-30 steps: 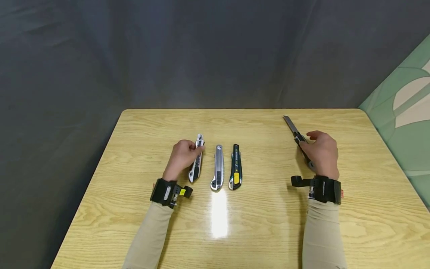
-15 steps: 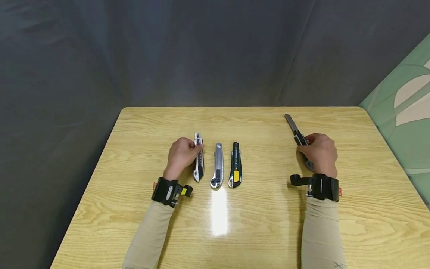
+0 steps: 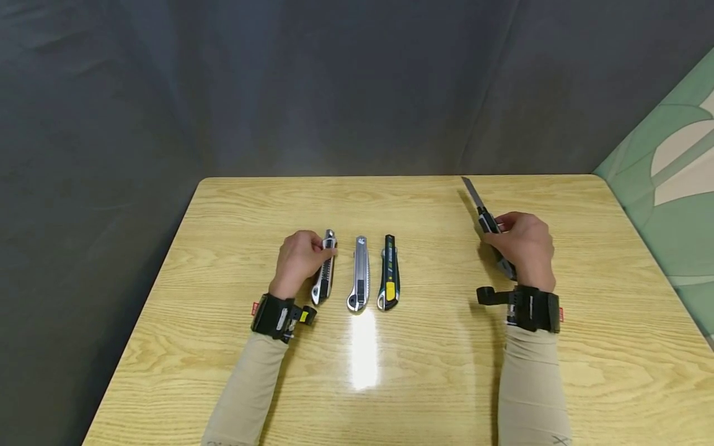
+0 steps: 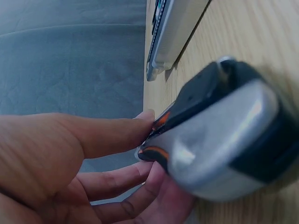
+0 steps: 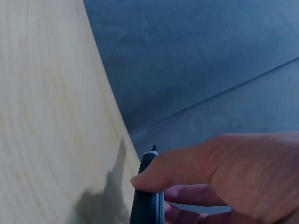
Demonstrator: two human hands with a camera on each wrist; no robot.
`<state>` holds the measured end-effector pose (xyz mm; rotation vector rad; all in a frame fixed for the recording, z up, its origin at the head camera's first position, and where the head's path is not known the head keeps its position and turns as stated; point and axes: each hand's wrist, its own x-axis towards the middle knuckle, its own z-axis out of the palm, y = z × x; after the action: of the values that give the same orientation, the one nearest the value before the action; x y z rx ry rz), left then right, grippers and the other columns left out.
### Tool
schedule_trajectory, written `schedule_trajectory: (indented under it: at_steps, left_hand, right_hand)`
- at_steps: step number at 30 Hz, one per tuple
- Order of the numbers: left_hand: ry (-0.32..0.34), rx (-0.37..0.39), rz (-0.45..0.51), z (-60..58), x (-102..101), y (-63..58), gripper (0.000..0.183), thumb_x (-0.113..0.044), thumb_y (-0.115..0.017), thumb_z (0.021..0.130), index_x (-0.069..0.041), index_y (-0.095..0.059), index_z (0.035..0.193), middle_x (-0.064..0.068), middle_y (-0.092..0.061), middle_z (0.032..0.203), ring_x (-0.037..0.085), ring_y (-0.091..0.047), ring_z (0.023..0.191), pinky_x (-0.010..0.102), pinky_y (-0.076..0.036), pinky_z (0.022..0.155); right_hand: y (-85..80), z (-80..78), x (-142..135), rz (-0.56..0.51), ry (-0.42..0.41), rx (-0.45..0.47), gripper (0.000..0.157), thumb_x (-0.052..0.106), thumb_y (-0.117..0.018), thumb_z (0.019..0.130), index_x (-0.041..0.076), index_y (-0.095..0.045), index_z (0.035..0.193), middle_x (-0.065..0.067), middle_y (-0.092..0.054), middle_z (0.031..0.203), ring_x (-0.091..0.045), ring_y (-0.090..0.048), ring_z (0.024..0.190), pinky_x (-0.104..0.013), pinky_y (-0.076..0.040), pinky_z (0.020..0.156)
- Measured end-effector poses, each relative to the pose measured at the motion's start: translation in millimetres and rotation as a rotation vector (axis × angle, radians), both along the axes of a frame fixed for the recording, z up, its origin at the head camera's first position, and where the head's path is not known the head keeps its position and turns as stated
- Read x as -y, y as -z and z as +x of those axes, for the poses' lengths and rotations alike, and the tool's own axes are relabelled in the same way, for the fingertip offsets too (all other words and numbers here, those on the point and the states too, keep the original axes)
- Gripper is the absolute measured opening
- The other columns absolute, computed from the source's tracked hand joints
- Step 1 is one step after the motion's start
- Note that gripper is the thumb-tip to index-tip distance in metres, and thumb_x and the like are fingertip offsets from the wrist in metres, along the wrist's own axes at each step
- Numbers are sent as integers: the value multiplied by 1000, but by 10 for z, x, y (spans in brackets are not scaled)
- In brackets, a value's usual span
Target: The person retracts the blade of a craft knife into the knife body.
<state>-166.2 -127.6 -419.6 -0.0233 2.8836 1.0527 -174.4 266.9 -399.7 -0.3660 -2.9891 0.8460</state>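
Two hands at work over a wood-grain table, seen from the head and from each wrist. The left hand, left of the table's middle, pinches a silver-and-black cutter between thumb and fingers near its front end; the front end points toward the table's far edge, and the left wrist view shows orange accents at the grip. Just to the right, a silver cutter and a dark green cutter with a yellow slider lie side by side on the wood, apart from each other, their front ends likewise toward the far edge. The right hand, well apart and nearer the table's right edge, grips a black cutter by thumb and fingers; its extended blade slants up to the left, the tip overlapping the far edge in the head view, and its shadow falls on the wood beside it. Black wristbands encircle both wrists above beige sleeves. A dark curtain hangs beyond the far edge; a green patterned panel borders the right edge.
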Motion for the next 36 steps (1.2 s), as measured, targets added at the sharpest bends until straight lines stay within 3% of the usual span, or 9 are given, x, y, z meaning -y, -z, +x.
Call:
schedule_trajectory:
  at_steps: [7,12,19,26,32,36]
  left_hand:
    - [-40,40,8,-9,14,20,28,-32,-75,77,-10,-59,73,4,-57,64,18,-52,52,29,-41,43]
    - [-33,47,10,-7,38,21,30,-32,-76,76,-7,-61,83,5,-59,70,18,-53,55,29,-43,45]
    - [-36,36,14,8,72,-1,34,-32,-76,76,-6,-61,93,5,-59,75,18,-54,57,30,-44,47]
    - [-26,-115,-68,75,26,-91,32,-37,-68,82,-9,-62,96,3,-54,76,18,-49,56,32,-38,46]
    - [65,-241,21,129,-108,-231,22,-32,-65,87,-11,-63,91,3,-56,76,17,-46,54,32,-37,45]
    - [138,-257,128,132,-258,-318,19,-33,-60,90,-14,-64,94,0,-59,85,13,-50,64,32,-43,54]
  right_hand:
    - [-87,7,111,-32,-31,-29,45,30,-72,76,3,-60,109,-17,-60,98,-29,-56,78,-41,-45,57]
    - [-157,33,188,-50,-45,-61,42,29,-71,77,3,-59,108,-17,-59,98,-27,-57,75,-38,-46,56]
    - [-283,33,471,-147,-127,-91,42,27,-73,77,5,-56,109,-13,-58,102,-26,-58,83,-40,-49,60]
    - [-385,57,832,-187,-207,-104,40,23,-73,75,6,-53,105,-11,-57,97,-23,-56,79,-37,-48,58]
    - [-452,115,1020,-233,-252,-125,42,26,-73,75,7,-50,104,-8,-55,96,-19,-55,77,-35,-48,56]
    - [-485,141,1098,-279,-274,-131,43,28,-74,75,9,-49,105,-7,-54,97,-18,-55,78,-35,-48,58]
